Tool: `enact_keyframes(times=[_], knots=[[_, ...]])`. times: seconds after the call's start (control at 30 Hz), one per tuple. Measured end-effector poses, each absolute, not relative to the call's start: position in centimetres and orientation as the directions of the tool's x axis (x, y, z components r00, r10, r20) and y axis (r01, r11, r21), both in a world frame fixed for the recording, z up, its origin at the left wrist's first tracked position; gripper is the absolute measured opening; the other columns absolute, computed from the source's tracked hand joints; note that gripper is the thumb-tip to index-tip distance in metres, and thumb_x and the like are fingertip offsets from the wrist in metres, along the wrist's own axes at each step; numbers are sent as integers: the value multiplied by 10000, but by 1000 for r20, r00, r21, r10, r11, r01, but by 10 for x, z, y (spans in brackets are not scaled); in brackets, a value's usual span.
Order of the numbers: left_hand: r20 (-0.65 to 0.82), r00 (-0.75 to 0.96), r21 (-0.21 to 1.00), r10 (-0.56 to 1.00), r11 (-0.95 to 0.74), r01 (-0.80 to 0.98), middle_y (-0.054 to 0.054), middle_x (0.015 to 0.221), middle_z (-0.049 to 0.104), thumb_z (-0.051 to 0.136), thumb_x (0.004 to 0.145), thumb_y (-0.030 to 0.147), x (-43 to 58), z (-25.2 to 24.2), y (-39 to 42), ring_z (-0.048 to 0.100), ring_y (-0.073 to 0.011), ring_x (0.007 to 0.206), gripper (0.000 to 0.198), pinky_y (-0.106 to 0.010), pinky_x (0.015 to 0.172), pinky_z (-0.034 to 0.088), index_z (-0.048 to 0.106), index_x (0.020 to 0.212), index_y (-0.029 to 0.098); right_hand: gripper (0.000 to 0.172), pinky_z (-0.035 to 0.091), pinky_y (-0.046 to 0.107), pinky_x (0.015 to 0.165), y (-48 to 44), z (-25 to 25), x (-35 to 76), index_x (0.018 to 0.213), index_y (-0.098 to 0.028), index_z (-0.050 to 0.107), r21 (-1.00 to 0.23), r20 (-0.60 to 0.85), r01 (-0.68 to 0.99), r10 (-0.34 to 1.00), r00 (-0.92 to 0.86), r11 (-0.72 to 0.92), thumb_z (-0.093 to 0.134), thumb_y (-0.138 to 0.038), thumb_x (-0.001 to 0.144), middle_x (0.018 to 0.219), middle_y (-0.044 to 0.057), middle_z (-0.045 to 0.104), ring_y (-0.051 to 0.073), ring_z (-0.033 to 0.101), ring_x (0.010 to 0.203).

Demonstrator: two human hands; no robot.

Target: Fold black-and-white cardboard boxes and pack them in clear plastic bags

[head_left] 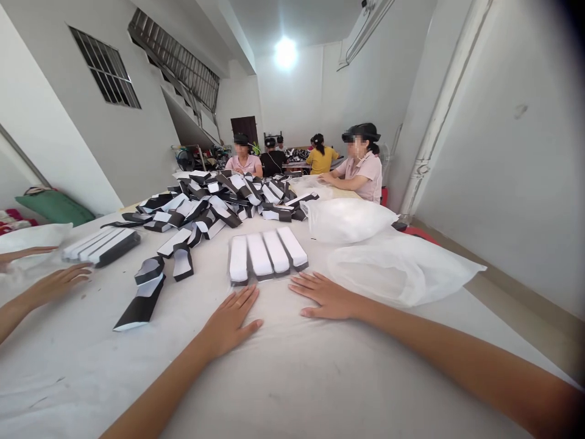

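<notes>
Frankly, the main risk sits on the cloth-covered table (pixel 320 378): the heaped pile (pixel 214 201) could slump if bumped and scatter into the row of four strips (pixel 267 255) just past both sets of fingertips. The left hand (pixel 228 321) and right hand (pixel 326 297) lie flat, fingers spread, gripping nothing, so sliding forward would shove that row askew.

Co-workers (pixel 363 177) sit toward the far end of the room, a barred window (pixel 105 67) high on the left wall
</notes>
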State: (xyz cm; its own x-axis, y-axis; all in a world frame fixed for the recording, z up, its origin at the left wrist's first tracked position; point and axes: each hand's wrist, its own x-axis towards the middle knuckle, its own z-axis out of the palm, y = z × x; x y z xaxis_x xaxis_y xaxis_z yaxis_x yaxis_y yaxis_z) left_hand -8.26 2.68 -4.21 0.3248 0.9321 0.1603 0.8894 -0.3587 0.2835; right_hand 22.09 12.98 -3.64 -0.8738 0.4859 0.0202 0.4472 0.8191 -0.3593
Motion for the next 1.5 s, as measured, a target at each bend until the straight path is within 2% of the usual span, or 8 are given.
enact_keyframes(times=[0.13,0.37,0.6,0.77,1.0,1.2,1.37,1.5], knots=[[98,302,292,948,-318,902,-2,1554,294,460,906,569,-91,-34,16,279,-256,1433,645,-425,1184,203,333,1486,318,682,61,481,1192,126,-37,234,1526,-294,216,-350,32,472,514,-857,809,365,-613,943,1598,20,175,273,94,1476],[-43,82,352,996,-62,934,71,1537,342,328,963,538,-144,-13,-8,384,-281,1381,510,-473,1108,357,324,1463,436,490,343,472,1106,128,-4,281,1454,-287,404,-220,260,507,551,-793,834,365,-274,965,1455,28,483,261,449,1314],[39,87,251,995,-94,963,-35,1583,244,444,917,543,-172,-31,-2,332,-330,1401,700,-500,1057,411,157,1528,360,611,316,475,1133,146,-19,316,1480,-282,357,-238,77,652,683,-726,720,520,-344,894,1566,42,295,286,301,1417],[112,133,245,985,-158,957,-24,1611,142,504,893,554,-147,-27,7,266,-314,1433,798,-463,1060,419,64,1532,372,663,267,486,1155,148,-25,303,1496,-338,296,-263,168,614,662,-730,744,542,-484,897,1608,8,160,293,181,1459],[238,349,141,906,-388,911,7,1540,355,502,917,510,-128,-24,16,266,-251,1440,609,-491,1182,211,321,1479,359,628,187,496,1181,150,-26,279,1488,-348,314,-271,231,481,542,-808,833,531,-485,915,1578,1,267,273,222,1447],[158,312,321,937,-347,881,1,1382,565,442,945,484,-128,-28,5,406,-270,1368,428,-484,1115,366,555,1333,343,681,138,494,1194,141,-23,282,1497,-369,281,-331,121,405,464,-878,852,516,-209,878,1571,-33,279,241,243,1443],[208,298,504,932,-363,784,-15,1315,620,384,960,451,-133,-35,7,483,-275,1310,411,-501,1133,331,632,1256,312,675,159,503,1189,132,-21,289,1485,-380,312,-429,90,460,544,-835,777,590,-437,873,1563,-39,297,294,175,1460],[177,168,613,970,-243,752,-26,1273,649,492,895,510,-124,-27,9,437,-319,1339,414,-494,1110,353,667,1203,296,420,295,424,1142,131,-25,275,1265,-327,612,-576,199,382,577,-792,723,555,-510,891,1440,5,496,267,395,1363]])
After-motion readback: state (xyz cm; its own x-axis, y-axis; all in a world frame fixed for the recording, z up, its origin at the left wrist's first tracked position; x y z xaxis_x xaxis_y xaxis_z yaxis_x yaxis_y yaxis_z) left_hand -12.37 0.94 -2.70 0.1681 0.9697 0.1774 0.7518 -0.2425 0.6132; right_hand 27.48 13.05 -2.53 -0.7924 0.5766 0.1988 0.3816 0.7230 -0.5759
